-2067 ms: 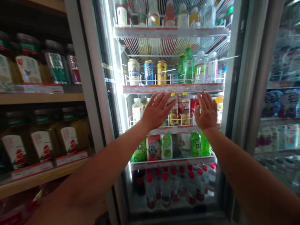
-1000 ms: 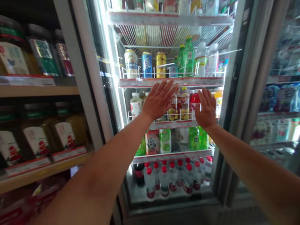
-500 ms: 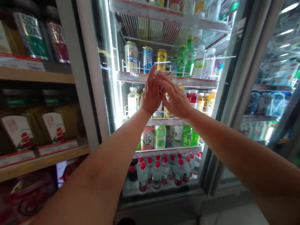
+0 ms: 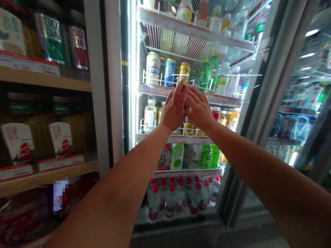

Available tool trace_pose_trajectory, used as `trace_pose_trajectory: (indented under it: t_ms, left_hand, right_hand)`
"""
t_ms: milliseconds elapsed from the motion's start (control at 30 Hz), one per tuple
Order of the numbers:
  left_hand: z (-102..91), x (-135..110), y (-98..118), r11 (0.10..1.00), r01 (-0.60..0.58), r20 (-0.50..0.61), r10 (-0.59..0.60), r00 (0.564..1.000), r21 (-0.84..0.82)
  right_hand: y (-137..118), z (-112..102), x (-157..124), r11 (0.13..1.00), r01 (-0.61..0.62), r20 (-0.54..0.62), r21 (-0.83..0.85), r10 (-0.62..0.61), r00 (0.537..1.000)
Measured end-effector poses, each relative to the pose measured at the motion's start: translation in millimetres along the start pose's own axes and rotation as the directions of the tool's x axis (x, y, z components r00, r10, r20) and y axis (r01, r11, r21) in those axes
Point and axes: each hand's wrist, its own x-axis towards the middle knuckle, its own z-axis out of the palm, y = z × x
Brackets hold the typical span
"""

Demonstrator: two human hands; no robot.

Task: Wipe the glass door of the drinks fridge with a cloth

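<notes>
My left hand (image 4: 175,108) and my right hand (image 4: 201,107) meet in front of the drinks cooler, arms stretched out. Their fingers overlap and bend over a crumpled, light-coloured cloth (image 4: 188,83). Only small bits of the cloth show between the fingers; the rest is covered. Both hands appear pressed against the cooler's glass door, where thin light reflections cross. Just above the fingertips, behind the glass, stands a gold can (image 4: 184,70), with a blue can (image 4: 170,72) to its left.
Green bottles (image 4: 213,70) share the can shelf. Lower down are green cartons (image 4: 177,156) and red-capped water bottles (image 4: 170,201). Wooden shelves (image 4: 46,80) with soda bottles (image 4: 53,38) stand at the left. A metal door frame (image 4: 269,100) runs down the right.
Both hands have shifted slightly right and down in the picture, and the view has moved too. The fingers now lie closer together, covering more of the cloth.
</notes>
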Motion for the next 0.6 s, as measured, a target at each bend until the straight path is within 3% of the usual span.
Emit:
trace_pose_trajectory:
  t_ms: [100, 200, 267, 333, 400, 433, 533, 600]
  left_hand:
    - [-4.7, 0, 5, 0.998, -0.028, 0.074, 0.024, 0.997, 0.053]
    - [-3.6, 1, 9, 0.995, -0.035, 0.124, 0.023, 0.992, 0.094]
    - [-0.8, 2, 10, 0.995, -0.024, 0.172, 0.008, 0.985, 0.094]
    - [1.8, 3, 10, 0.996, -0.018, 0.21, 0.0, 0.978, 0.082]
    - [3.3, 4, 10, 0.997, -0.013, 0.215, -0.004, 0.977, 0.077]
    - [3.7, 4, 10, 0.997, -0.01, 0.214, -0.008, 0.977, 0.081]
    - [2.8, 2, 11, 0.994, -0.01, 0.227, -0.014, 0.974, 0.106]
    - [-0.3, 1, 13, 0.992, -0.009, 0.219, -0.02, 0.975, 0.129]
  right_hand:
    - [21, -5, 2, 0.998, -0.054, -0.014, -0.039, 0.053, 0.998]
    - [61, -10, -2, 0.971, -0.229, -0.139, -0.071, 0.217, 0.966]
    - [93, -9, -4, 0.928, -0.368, -0.274, -0.053, 0.341, 0.899]
    - [122, -5, -3, 0.865, -0.501, -0.397, 0.026, 0.469, 0.789]
    - [140, 3, 5, 0.803, -0.587, -0.465, 0.103, 0.561, 0.686]
    - [144, 7, 11, 0.785, -0.608, -0.476, 0.117, 0.582, 0.659]
    - [137, 17, 27, 0.787, -0.613, -0.464, 0.074, 0.571, 0.677]
    - [124, 18, 28, 0.822, -0.569, -0.432, 0.022, 0.521, 0.736]
